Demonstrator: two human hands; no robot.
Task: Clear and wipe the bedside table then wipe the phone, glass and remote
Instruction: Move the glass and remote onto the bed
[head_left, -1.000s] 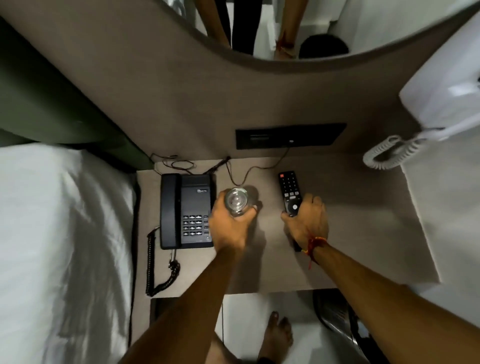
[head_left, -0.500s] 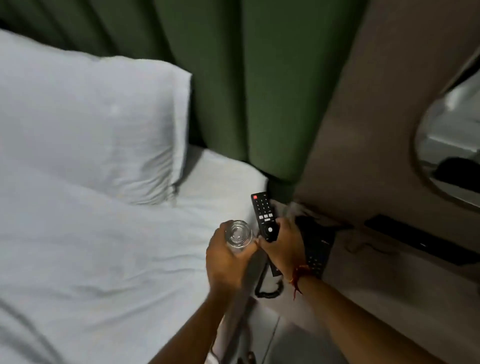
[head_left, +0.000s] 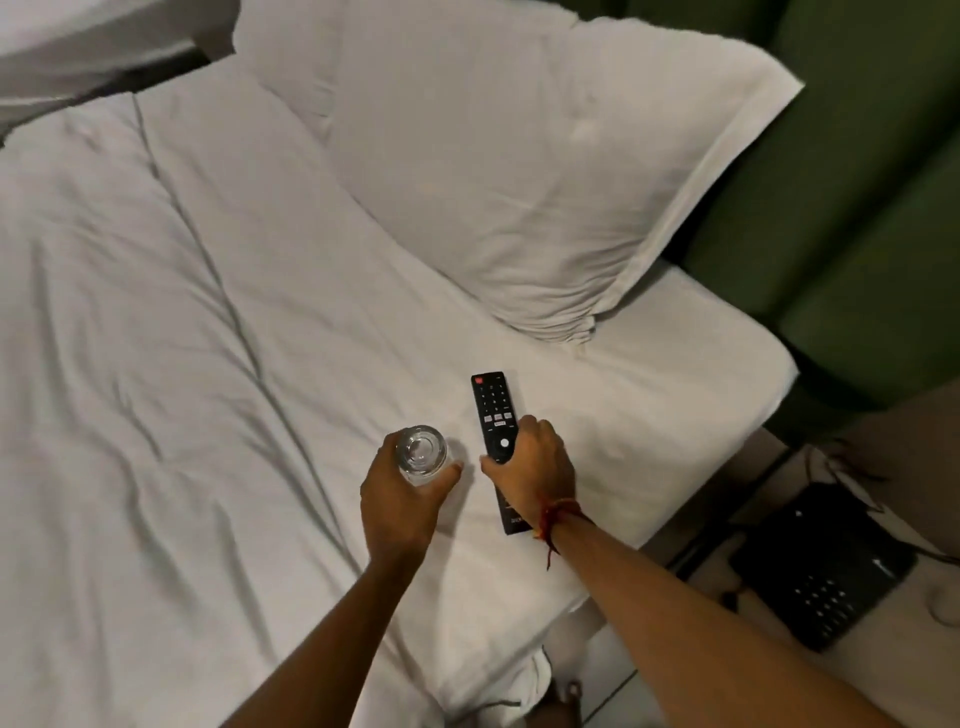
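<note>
A white bed (head_left: 208, 364) with a pillow (head_left: 519, 182) fills the view; the black phone (head_left: 826, 566) sits dim on the counter (head_left: 883, 691) at right. The left hand (head_left: 402, 499) grips the glass (head_left: 421, 453) upright; the right hand (head_left: 535, 467) clasps the remote (head_left: 493, 415), partly hidden beneath it, both low over open sheet near the mattress edge.

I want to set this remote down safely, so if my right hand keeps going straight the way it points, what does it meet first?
Probably just the white bed sheet, then the pillow; depth is unclear.
</note>
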